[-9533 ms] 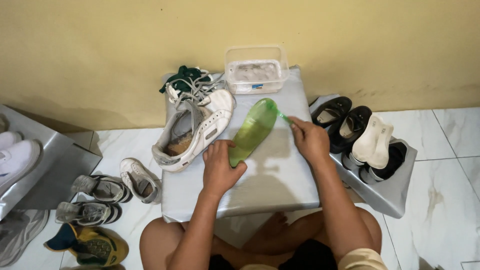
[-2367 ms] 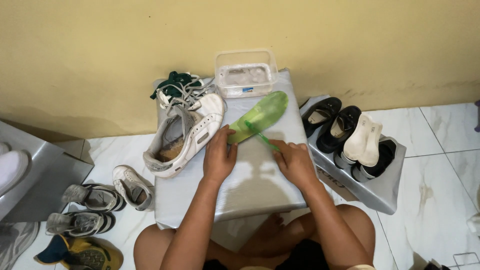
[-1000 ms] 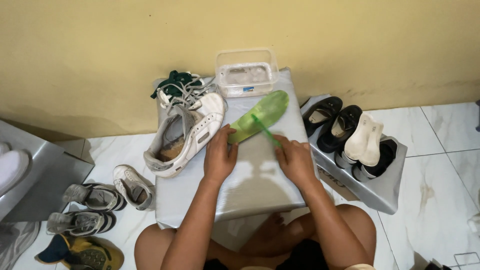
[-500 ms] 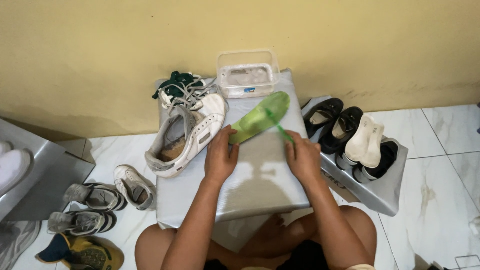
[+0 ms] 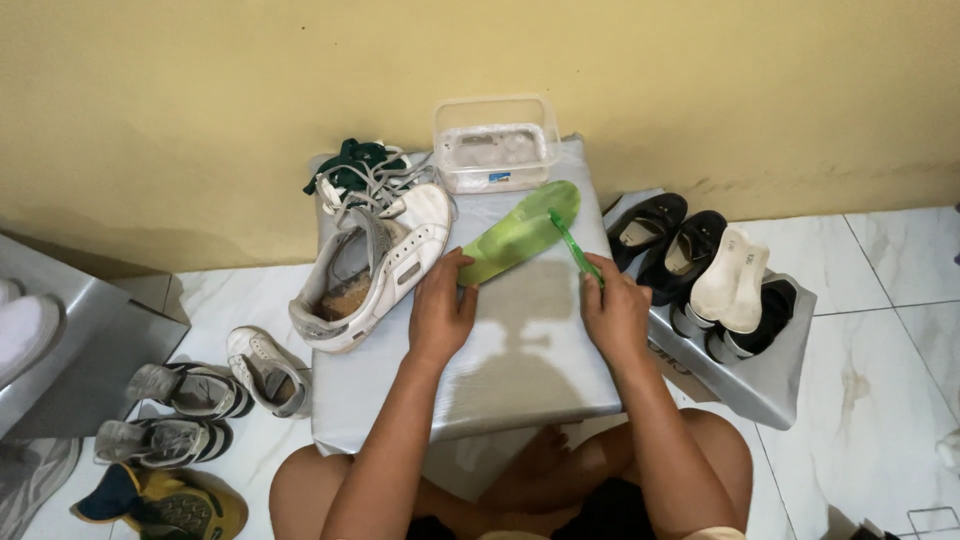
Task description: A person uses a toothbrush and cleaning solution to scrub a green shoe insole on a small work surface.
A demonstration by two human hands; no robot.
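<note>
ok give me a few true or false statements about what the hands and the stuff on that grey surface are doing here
1. The left hand presses on the near end of the green insole. True.
2. The right hand holds a green toothbrush with its head on the insole. True.
3. The insole is tucked inside the white sneaker. False: it lies flat on the grey surface, beside the sneaker.
4. The clear plastic container sits on the floor tiles. False: it stands at the far edge of the grey surface, against the wall.
5. Black shoes and a white one rest on the grey rack off to the right hand's side. True.
</note>
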